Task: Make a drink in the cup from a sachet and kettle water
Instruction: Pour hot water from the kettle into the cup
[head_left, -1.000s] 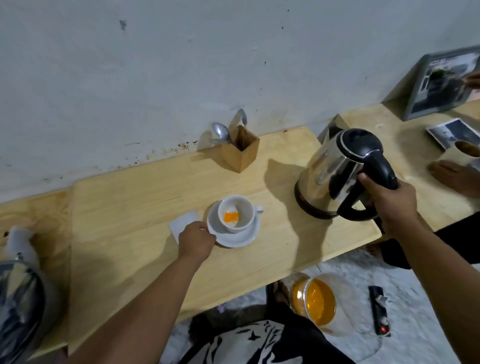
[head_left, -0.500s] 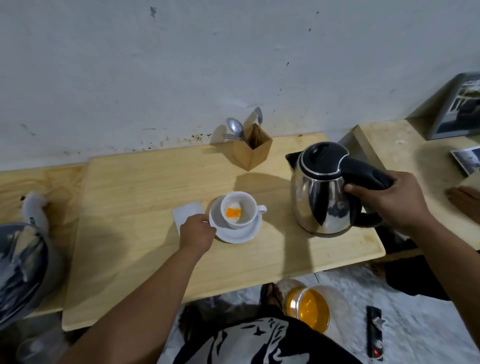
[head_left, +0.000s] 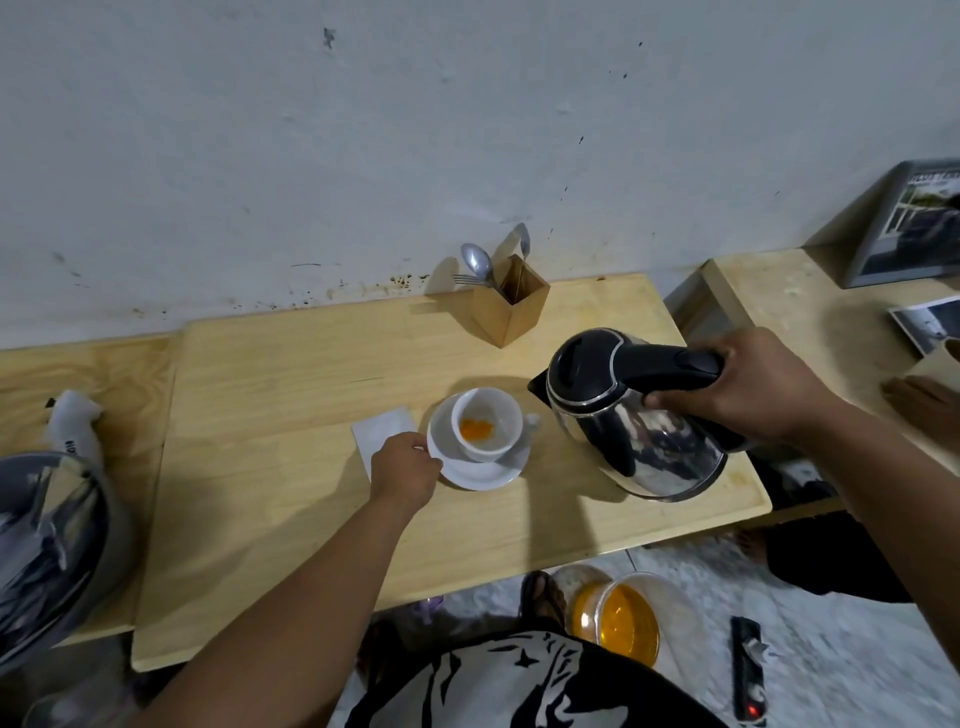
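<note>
A white cup (head_left: 487, 423) with orange powder at its bottom stands on a white saucer (head_left: 480, 473) on the wooden table (head_left: 280, 467). My left hand (head_left: 405, 467) grips the saucer's left rim, partly over a white sachet (head_left: 382, 434) lying flat. My right hand (head_left: 737, 387) holds the black handle of a steel kettle (head_left: 639, 415). The kettle is in the air, tilted left, with its spout just right of the cup and above the saucer's edge. No water is visible coming from the spout.
A wooden holder (head_left: 511, 306) with spoons and a fork stands by the wall. Another person's hand (head_left: 924, 405) rests on the right table near photos. A plastic tub of orange liquid (head_left: 623, 616) and a power strip (head_left: 748, 670) lie on the floor. A grey helmet-like object (head_left: 47, 551) sits left.
My right hand has carried the kettle leftward, from the table's right side to just beside the cup, and tipped its spout toward the cup. My left hand has stayed on the saucer.
</note>
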